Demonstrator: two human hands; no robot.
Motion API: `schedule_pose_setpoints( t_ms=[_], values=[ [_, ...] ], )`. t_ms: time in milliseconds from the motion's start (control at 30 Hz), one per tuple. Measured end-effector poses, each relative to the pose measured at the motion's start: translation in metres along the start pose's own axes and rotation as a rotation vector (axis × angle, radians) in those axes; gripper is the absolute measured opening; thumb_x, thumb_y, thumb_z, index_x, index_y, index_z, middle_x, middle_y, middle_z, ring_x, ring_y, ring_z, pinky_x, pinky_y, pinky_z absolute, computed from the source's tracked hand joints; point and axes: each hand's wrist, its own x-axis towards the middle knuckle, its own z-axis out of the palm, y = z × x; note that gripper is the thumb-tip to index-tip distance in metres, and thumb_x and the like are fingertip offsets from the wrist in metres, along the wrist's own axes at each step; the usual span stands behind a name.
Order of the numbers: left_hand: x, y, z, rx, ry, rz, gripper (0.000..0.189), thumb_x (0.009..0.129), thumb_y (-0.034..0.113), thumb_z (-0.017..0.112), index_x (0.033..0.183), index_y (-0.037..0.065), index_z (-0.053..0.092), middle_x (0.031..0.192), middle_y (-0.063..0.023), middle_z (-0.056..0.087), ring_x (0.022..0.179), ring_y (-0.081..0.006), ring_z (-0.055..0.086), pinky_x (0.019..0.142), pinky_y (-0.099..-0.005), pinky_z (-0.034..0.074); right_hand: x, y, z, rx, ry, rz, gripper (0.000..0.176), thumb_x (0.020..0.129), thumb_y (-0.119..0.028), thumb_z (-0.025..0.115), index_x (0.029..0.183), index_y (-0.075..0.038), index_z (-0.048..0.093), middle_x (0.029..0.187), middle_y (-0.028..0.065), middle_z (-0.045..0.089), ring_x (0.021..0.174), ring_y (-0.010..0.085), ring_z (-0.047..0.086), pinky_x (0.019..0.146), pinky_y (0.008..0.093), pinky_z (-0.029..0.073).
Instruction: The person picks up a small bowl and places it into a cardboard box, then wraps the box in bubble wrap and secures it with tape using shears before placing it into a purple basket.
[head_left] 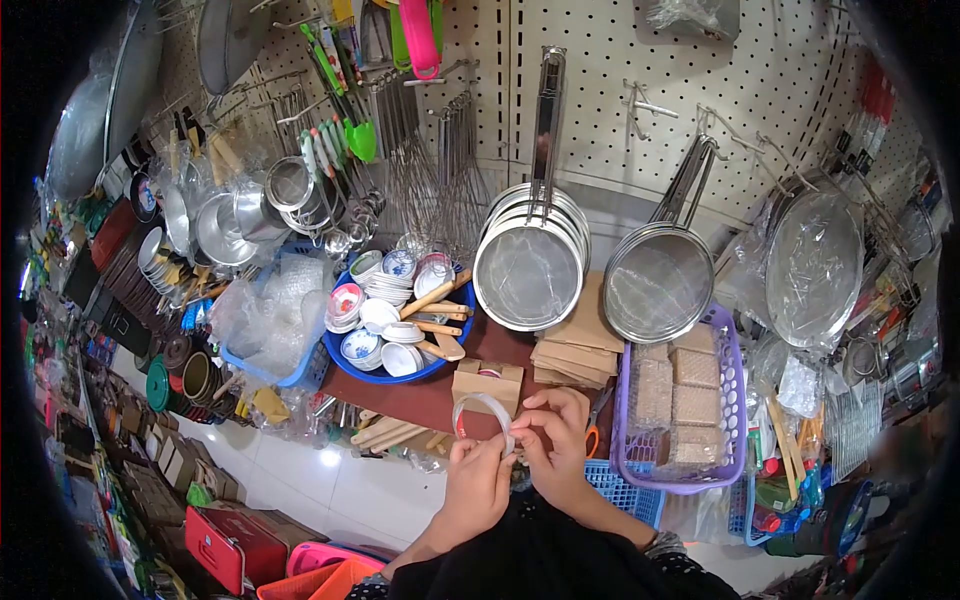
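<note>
A roll of clear tape [503, 412], ring-shaped with a bit of red inside, is upright in my left hand [478, 487], whose fingers are closed around its lower edge. From the right, my right hand [556, 440] meets the roll with thumb and fingertips pinched at its rim; whatever lies between those fingertips is too small to make out. Just beyond the roll a small brown cardboard box [488, 383] stands on the reddish-brown shelf [400, 402]. Behind my right hand lies a stack of flat cardboard pieces [572, 360].
At left, a blue basin [378, 372] holds small bowls, spoons and wooden-handled tools. On the right, a purple basket [738, 440] contains bubble-wrapped packs. Orange-handled scissors [592, 438] sit beside my right hand. Large strainers [530, 280] hang from the pegboard ahead.
</note>
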Motion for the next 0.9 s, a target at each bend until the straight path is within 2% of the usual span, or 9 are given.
schedule_pose_setpoints(
  t_ms=[133,233,333,433,533,633,733,833,900],
  values=[
    [-0.002,0.003,0.013,-0.129,-0.119,-0.127,0.022,0.094,0.012,0.050,0.114,0.002,0.051,0.088,-0.0154,0.064,0.076,-0.0323,0.058,0.080,-0.0392,0.039,-0.011,0.016,-0.007,-0.094,-0.007,-0.016,0.011,0.081,-0.009,0.066,0.091,-0.008,0.060,0.108,0.0071,0.056,0.104,0.0298,0.046,0.090,0.0397,0.036],
    [-0.002,0.002,0.027,-0.268,-0.163,-0.187,0.014,0.095,0.008,0.048,0.108,0.001,0.051,0.081,-0.0136,0.061,0.070,-0.0295,0.055,0.069,-0.0396,0.044,-0.021,0.027,-0.013,-0.068,-0.019,0.049,0.009,0.083,-0.009,0.063,0.090,-0.007,0.057,0.107,0.0084,0.057,0.099,0.0293,0.050,0.085,0.0387,0.039],
    [-0.008,-0.002,0.044,-0.377,-0.210,-0.213,0.017,0.098,0.008,0.045,0.114,0.001,0.044,0.079,-0.0112,0.059,0.068,-0.0200,0.056,0.065,-0.0321,0.044,-0.032,0.037,-0.019,-0.062,-0.029,0.075,0.009,0.084,-0.009,0.062,0.089,-0.006,0.056,0.103,0.0087,0.060,0.092,0.0285,0.054,0.081,0.0383,0.040],
    [-0.012,0.004,0.059,-0.536,-0.180,-0.315,0.030,0.100,0.008,0.042,0.127,0.002,0.032,0.078,-0.0088,0.057,0.070,-0.0131,0.053,0.066,-0.0273,0.043,-0.040,0.038,-0.026,-0.102,0.007,0.102,0.010,0.084,-0.008,0.062,0.091,-0.005,0.055,0.099,0.0080,0.062,0.087,0.0285,0.056,0.079,0.0389,0.041],
    [-0.012,0.015,0.065,-0.560,-0.179,-0.396,0.042,0.096,0.006,0.047,0.134,0.003,0.027,0.079,-0.0138,0.060,0.078,-0.0233,0.064,0.069,-0.0326,0.047,-0.052,0.042,-0.031,-0.160,0.049,0.118,0.011,0.083,-0.007,0.062,0.091,-0.005,0.055,0.097,0.0081,0.063,0.086,0.0290,0.057,0.078,0.0393,0.041],
    [-0.009,0.023,0.067,-0.519,-0.228,-0.324,0.043,0.100,0.005,0.041,0.138,0.006,0.022,0.077,-0.0065,0.055,0.069,-0.0092,0.051,0.063,-0.0249,0.041,-0.059,0.045,-0.036,-0.156,0.108,0.133,0.011,0.083,-0.005,0.062,0.091,-0.005,0.055,0.095,0.0088,0.063,0.085,0.0297,0.057,0.077,0.0393,0.042],
    [-0.005,0.017,0.069,-0.568,-0.292,-0.424,0.041,0.100,0.005,0.042,0.137,0.008,0.024,0.073,-0.0034,0.050,0.064,-0.0077,0.045,0.059,-0.0242,0.037,-0.064,0.039,-0.040,-0.158,0.116,0.118,0.010,0.084,-0.006,0.062,0.090,-0.004,0.055,0.093,0.0091,0.063,0.084,0.0304,0.058,0.077,0.0395,0.042],
    [-0.003,0.010,0.070,-0.712,-0.333,-0.415,0.040,0.100,0.005,0.042,0.136,0.009,0.027,0.074,-0.0012,0.045,0.064,-0.0071,0.042,0.057,-0.0234,0.034,-0.066,0.040,-0.041,-0.129,0.093,0.152,0.008,0.086,-0.004,0.061,0.092,-0.003,0.056,0.092,0.0102,0.062,0.083,0.0299,0.059,0.075,0.0378,0.044],
    [-0.007,-0.001,0.078,-0.937,-0.380,-0.414,0.038,0.099,0.005,0.042,0.134,0.010,0.029,0.075,-0.0021,0.045,0.066,-0.0092,0.044,0.059,-0.0253,0.036,-0.066,0.047,-0.041,-0.001,0.101,0.271,0.007,0.087,-0.004,0.061,0.093,-0.003,0.057,0.092,0.0097,0.063,0.082,0.0244,0.060,0.073,0.0333,0.046]
  ],
)
